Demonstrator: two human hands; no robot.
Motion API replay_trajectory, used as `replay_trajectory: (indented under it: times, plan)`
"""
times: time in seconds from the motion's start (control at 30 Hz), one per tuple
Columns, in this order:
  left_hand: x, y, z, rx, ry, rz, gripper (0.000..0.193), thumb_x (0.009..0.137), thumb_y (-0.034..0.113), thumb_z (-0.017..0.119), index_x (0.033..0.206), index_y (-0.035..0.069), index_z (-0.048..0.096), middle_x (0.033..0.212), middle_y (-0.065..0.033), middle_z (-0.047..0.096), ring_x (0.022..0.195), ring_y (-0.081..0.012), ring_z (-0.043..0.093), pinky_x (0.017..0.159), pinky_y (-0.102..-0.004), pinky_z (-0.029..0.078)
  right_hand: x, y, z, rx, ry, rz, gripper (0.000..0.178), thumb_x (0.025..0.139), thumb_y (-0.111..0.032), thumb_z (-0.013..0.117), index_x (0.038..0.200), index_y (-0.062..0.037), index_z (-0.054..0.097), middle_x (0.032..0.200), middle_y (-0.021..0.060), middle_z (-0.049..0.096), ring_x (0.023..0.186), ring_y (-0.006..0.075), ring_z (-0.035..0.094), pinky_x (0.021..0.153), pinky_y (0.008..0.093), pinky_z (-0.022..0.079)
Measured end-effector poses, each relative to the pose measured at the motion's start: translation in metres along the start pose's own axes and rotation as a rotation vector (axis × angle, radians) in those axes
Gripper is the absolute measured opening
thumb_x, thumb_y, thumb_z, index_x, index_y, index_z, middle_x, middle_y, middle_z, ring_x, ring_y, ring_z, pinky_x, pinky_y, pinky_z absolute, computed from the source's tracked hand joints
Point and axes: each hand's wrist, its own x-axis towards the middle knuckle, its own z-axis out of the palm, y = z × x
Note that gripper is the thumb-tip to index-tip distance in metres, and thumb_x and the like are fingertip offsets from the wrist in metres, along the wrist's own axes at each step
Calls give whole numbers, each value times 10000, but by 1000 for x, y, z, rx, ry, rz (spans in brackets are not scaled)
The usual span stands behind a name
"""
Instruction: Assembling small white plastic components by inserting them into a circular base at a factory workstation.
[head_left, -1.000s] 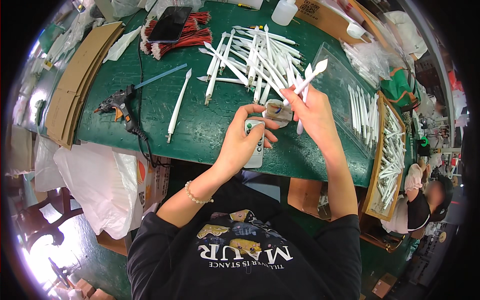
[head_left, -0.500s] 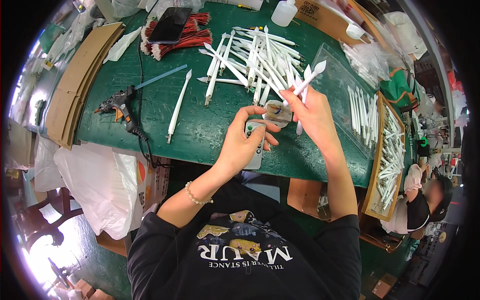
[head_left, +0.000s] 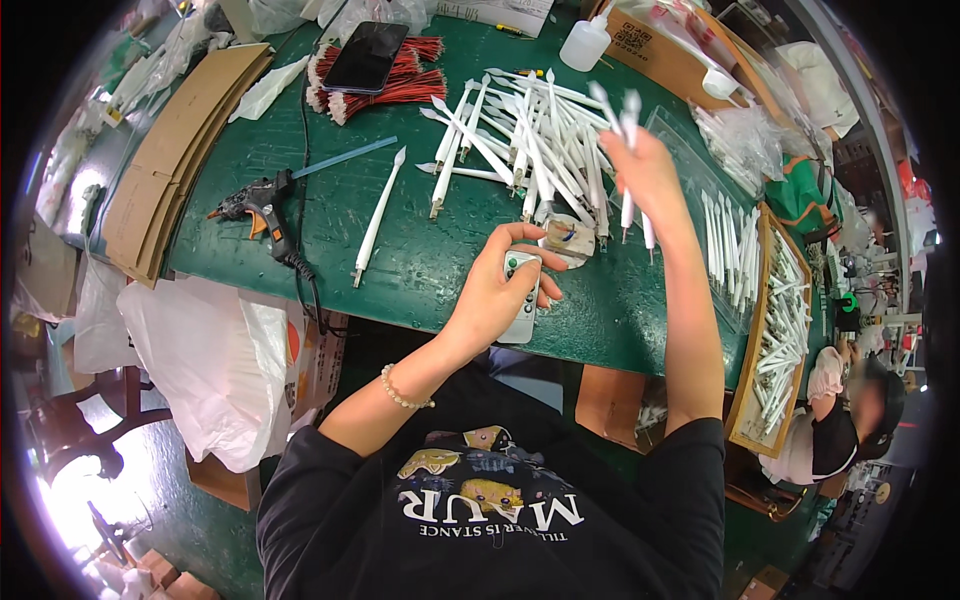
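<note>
My left hand (head_left: 492, 285) is closed around a small pale remote control (head_left: 518, 315) at the table's near edge. Beyond its fingers sits a small whitish block (head_left: 572, 240) with a dark mark on top. My raised right hand (head_left: 645, 172) grips a few slim white electric candles (head_left: 629, 118); their flame-shaped tips are smeared by motion. Left of that hand lies a loose pile of similar candles (head_left: 545, 135). One single candle (head_left: 379, 218) rests apart, farther left on the green table (head_left: 420, 285).
A glue gun (head_left: 265, 210) with a cord lies left, beside stacked cardboard (head_left: 180, 165). Behind are a phone (head_left: 366, 58) on red wires (head_left: 425, 78) and a squeeze bottle (head_left: 586, 44). At right, a clear tray (head_left: 690, 165) and wooden box (head_left: 745, 425) hold candles. Another person (head_left: 840, 415) sits beyond.
My right hand has moved up and away from the whitish block with its candles, their tips now tilted left. The left hand still holds the remote control. The whole view has shifted slightly.
</note>
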Motion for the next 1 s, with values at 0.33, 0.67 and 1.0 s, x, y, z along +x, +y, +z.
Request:
replay_trajectory:
  times: [0.33,0.67,1.0]
  plan:
    - [0,-4,-3,-13,13,16,299,931,9,434,1223,-25,382,1061,-194,606,771,-182,623,688,-286,505,-92,32,-3,578,62,-279,262,1022,-196,430,1046,16,582,945,89,607,896,159,590,816,291,459]
    - [0,-5,-3,-13,26,19,299,923,-5,435,1219,-13,392,1091,-187,596,782,-186,629,679,-281,506,-113,36,-12,249,186,-58,308,1013,-261,476,970,-10,650,739,8,554,662,66,491,598,216,384]
    - [0,-4,-2,2,47,23,324,906,-30,411,1228,-31,384,1158,-179,528,784,-178,637,652,-271,519,-96,1,12,97,100,-179,325,1015,-289,462,1006,9,591,656,19,542,571,75,490,530,232,380]
